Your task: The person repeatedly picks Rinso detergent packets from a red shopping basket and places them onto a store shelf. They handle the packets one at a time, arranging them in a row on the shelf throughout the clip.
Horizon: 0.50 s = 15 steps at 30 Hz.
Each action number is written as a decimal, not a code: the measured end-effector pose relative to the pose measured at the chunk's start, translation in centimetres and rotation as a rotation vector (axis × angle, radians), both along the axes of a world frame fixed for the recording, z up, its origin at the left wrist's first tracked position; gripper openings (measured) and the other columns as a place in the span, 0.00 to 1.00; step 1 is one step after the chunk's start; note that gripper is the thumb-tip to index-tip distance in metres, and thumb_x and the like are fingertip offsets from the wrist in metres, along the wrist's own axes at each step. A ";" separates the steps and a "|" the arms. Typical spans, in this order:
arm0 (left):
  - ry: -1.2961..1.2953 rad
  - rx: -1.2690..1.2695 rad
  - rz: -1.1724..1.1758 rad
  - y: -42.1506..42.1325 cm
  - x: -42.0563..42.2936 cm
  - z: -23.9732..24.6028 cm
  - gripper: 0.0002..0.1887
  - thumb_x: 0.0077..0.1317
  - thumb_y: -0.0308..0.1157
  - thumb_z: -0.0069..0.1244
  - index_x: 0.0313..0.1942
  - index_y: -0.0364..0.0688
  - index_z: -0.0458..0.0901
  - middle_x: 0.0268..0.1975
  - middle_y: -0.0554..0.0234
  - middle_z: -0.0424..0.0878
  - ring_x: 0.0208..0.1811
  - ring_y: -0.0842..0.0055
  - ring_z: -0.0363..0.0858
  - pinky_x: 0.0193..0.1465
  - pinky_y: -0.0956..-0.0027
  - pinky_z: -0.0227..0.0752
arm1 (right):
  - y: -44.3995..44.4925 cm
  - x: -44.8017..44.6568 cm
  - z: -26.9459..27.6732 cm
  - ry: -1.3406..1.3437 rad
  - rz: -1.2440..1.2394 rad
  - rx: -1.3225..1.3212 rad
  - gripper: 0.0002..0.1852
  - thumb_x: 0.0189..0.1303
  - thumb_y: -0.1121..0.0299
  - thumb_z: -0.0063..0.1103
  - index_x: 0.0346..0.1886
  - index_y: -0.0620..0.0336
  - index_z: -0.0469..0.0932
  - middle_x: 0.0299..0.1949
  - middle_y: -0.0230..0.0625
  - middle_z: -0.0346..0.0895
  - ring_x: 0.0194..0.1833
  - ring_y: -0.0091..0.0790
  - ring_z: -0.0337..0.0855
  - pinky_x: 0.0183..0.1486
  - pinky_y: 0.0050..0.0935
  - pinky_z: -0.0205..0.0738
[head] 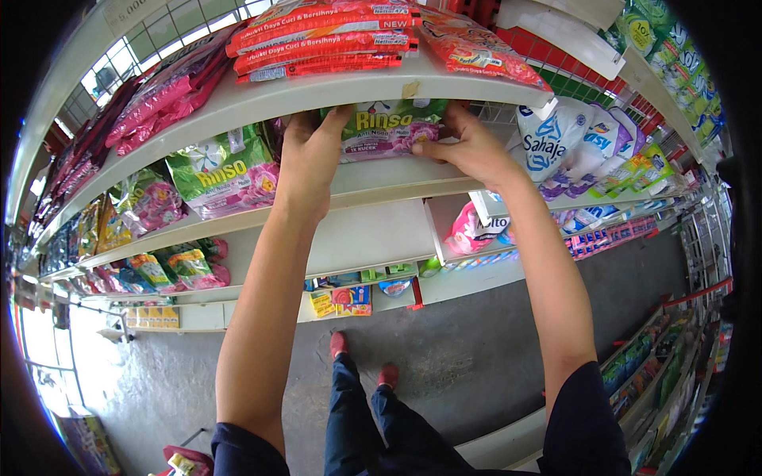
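Observation:
Between my two hands is a green and pink Rinso detergent pouch (384,131) on the second shelf, below the white top shelf (333,95). My left hand (312,154) grips its left side, with the thumb at the edge and the other fingertips hidden. At the right end, my right hand (467,143) holds it with the thumb on the front and the fingers behind. The pouch's top is partly covered by the upper shelf's lip. Another Rinso pouch (229,172) stands to the left of my left hand.
Red detergent packets (321,44) lie stacked overhead. White Sahaja pouches (545,143) stand to the right. A pink Molto pouch (476,229) sits lower down. Shelf edges (381,199) cross below my hands. At the lower left, a red container (184,458) rests near the grey floor (417,339).

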<state>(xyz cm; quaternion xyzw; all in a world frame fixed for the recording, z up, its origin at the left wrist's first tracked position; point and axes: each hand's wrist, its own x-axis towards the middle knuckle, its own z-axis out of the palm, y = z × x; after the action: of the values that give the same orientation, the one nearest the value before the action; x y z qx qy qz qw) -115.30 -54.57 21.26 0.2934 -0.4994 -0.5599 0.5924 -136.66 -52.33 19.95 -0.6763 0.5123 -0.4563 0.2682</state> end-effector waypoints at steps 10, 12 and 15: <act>-0.044 0.080 -0.012 -1.2 -0.4 -0.1 0.26 0.71 0.33 0.47 0.67 0.37 0.65 0.67 0.59 0.68 0.70 0.73 0.60 0.74 0.67 0.45 | -0.8 -0.4 0.9 -0.054 0.041 0.294 0.22 0.61 0.64 0.69 0.55 0.63 0.76 0.46 0.30 0.81 0.45 0.24 0.80 0.47 0.26 0.78; -0.092 0.102 0.021 -1.0 -0.3 0.1 0.28 0.69 0.31 0.48 0.68 0.36 0.64 0.67 0.56 0.69 0.69 0.72 0.62 0.73 0.68 0.47 | -0.4 -0.4 0.9 0.012 0.024 0.221 0.22 0.60 0.65 0.69 0.55 0.64 0.76 0.47 0.31 0.81 0.44 0.24 0.80 0.46 0.25 0.78; -0.313 0.053 0.077 -0.1 -0.2 -0.3 0.32 0.64 0.28 0.48 0.68 0.34 0.62 0.65 0.52 0.71 0.67 0.68 0.66 0.71 0.68 0.52 | -0.3 -0.6 1.1 -0.012 0.000 0.315 0.22 0.59 0.66 0.69 0.54 0.65 0.77 0.48 0.33 0.82 0.43 0.25 0.81 0.47 0.25 0.78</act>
<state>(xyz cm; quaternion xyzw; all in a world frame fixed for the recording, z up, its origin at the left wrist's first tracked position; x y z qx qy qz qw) -115.48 -54.68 20.94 0.4115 -0.5591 -0.4972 0.5205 -137.27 -52.60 21.06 -0.6233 0.5759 -0.3743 0.3739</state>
